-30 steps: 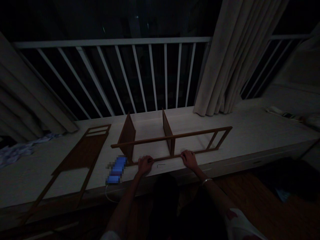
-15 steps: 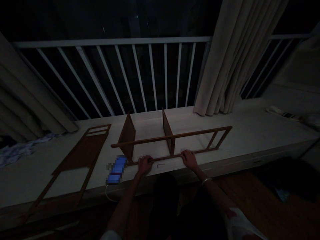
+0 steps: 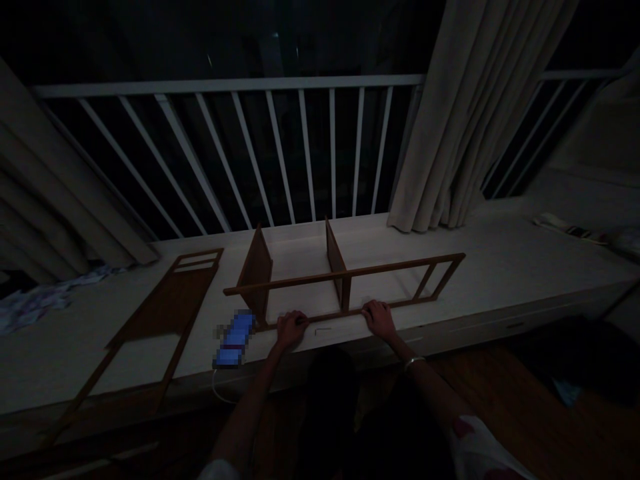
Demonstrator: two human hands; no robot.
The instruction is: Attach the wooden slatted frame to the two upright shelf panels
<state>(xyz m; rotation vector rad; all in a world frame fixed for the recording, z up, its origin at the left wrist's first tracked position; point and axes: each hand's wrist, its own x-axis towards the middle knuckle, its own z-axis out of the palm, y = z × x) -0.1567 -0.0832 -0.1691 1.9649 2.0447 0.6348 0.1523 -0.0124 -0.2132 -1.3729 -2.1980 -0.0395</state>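
Observation:
A brown wooden shelf frame [image 3: 300, 283] lies on its side on the white window ledge [image 3: 480, 267], two panels standing up from its rails. My left hand [image 3: 291, 329] is closed round the near rail, left of the middle panel [image 3: 335, 257]. On the same rail, right of that panel, my right hand [image 3: 379, 318] has its fingers curled over the wood. A small L-shaped hex key [image 3: 323, 330] lies on the ledge between both hands, touched by neither. The left end panel [image 3: 256, 270] stands beyond my left hand.
Left of the frame, a second flat wooden frame [image 3: 167, 303] lies partly over the ledge's front edge. A phone [image 3: 234, 340], its screen blurred out, rests near my left hand with a white cable. Behind are white railings [image 3: 305, 153] and curtains [image 3: 445, 120].

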